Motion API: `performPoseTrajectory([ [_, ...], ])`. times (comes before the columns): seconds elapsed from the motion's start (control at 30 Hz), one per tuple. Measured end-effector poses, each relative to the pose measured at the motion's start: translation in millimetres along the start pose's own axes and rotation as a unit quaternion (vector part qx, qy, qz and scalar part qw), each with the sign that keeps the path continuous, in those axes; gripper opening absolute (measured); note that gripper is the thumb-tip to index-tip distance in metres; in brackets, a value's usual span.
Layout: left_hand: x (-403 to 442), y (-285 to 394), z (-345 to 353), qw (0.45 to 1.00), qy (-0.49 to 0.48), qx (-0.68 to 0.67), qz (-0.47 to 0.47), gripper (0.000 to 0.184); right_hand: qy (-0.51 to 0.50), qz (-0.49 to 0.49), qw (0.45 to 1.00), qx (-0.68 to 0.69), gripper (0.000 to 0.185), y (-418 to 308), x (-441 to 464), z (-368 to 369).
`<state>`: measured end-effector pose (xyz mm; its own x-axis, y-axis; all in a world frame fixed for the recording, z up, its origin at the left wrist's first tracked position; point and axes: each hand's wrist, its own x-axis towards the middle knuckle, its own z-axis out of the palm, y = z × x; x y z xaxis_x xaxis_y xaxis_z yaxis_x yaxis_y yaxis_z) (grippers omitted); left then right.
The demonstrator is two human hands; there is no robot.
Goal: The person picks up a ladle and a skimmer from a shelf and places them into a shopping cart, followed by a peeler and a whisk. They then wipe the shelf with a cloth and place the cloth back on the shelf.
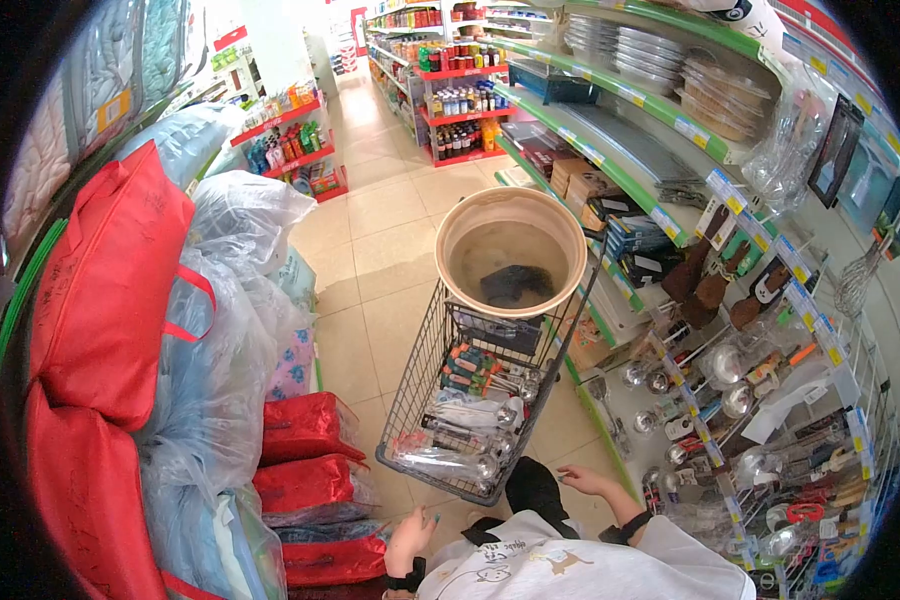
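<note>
My left hand (410,533) hangs low near the cart's lower left corner, holding nothing, its fingers loosely apart. To the right of the cart, my right hand (588,482) is open with fingers stretched toward the basket, apart from it. Between and beyond my hands stands a black wire shopping cart (402,408). In its basket lie several utensils with green and orange handles (470,368) and clear-wrapped packages with round metal ends (460,462). A large beige bucket (454,232) sits at the cart's far end, with something dark inside it.
Red bags (120,290) and plastic-wrapped bedding (210,350) are stacked along the left. Shelves on the right carry stacked plastic containers (650,60) and hanging kitchen tools (740,380). A tiled aisle (365,260) runs ahead to shelves of bottles (465,105).
</note>
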<state>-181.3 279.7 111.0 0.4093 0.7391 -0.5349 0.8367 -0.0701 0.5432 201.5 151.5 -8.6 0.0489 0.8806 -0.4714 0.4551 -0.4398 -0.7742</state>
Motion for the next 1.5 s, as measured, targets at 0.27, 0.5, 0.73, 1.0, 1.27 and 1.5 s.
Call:
performPoseTrajectory([
  [0.27,1,-10,4,1.0,0.0,-0.002,-0.005,0.049,0.002,0.006,1.0,0.025,0.041,-10,-3,3],
  [0.5,2,-12,3,1.0,0.005,0.002,0.002,0.049,-0.006,0.015,1.0,0.005,0.043,-16,-4,1],
  [0.73,-2,-9,5,1.0,0.01,0.002,0.006,0.051,-0.003,0.026,1.0,-0.013,0.042,-19,-10,-1],
  [1.0,-4,-6,7,1.0,0.01,0.007,0.005,0.05,0.005,0.02,1.0,-0.006,0.042,-16,-14,0],
  [1.27,-1,-10,11,1.0,0.008,0.008,0.008,0.049,0.0,0.025,1.0,-0.007,0.042,-33,-22,-5],
  [1.5,-5,-2,7,1.0,0.004,0.005,-0.006,0.052,-0.012,0.025,1.0,0.004,0.041,-38,-23,-5],
])
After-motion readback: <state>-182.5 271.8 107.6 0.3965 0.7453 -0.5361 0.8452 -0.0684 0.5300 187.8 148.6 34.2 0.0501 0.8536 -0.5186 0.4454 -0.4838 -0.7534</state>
